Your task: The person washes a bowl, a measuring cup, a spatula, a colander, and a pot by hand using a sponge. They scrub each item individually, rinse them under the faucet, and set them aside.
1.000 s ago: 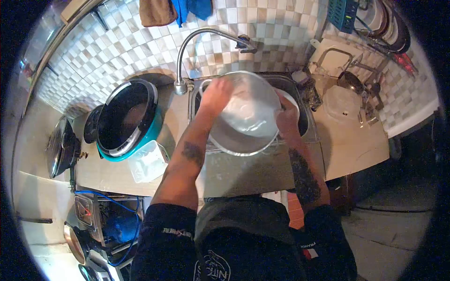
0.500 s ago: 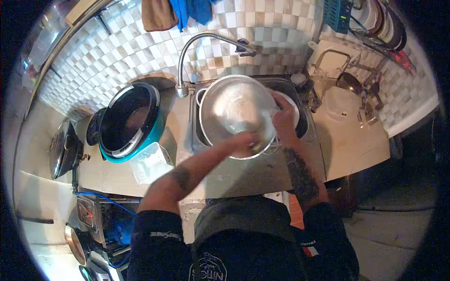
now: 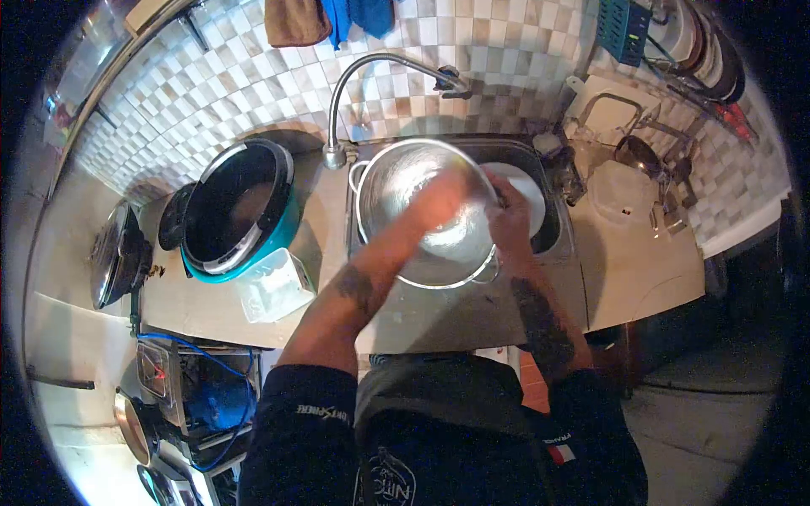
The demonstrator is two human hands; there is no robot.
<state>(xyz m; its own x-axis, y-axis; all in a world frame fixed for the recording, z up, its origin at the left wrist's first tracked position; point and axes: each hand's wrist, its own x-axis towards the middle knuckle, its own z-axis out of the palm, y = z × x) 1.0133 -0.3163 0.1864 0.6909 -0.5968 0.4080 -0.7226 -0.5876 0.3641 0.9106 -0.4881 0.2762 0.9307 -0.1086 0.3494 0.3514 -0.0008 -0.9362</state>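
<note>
L hand: (image 3: 443, 198) inside the steel pot (image 3: 395, 187), smeared by motion blur; can't tell if it's wide, narrow or holding anything
R hand: (image 3: 511, 218) clamped on the pot's right rim, holding it
Pot location: in the sink (image 3: 553, 229), tilted w/ its mouth toward the camera, near edge at the sink's front lip, tap (image 3: 380, 61) arching above
Hidden: most of the white plate (image 3: 525, 190) sits behind the pot and R hand; L hand and forearm cover part of the pot's inside; sink floor not visible
Cut off: cloths (image 3: 295, 18) at the top edge; dish rack (image 3: 704, 46) at upper right, running out of view
Hard to make out: small dark items on the counter (image 3: 439, 316) right of the sink; gear in shadow at lower left
Counts: 2 hands; 1 pot w/ 2 loop handles; 1 plate in the sink; 1 tap; 1 teal rice cooker (image 3: 240, 211), open top; 1 clear tub (image 3: 272, 288) just beside the cooker; 1 brown cloth, blue cloth next to it, can't tell if 1 or 2
Writing: white print on L sleeve and chest of the dark top (image 3: 439, 405), small patch near R sleeve; letters warped and tiny, not readable w/ confidence
</note>
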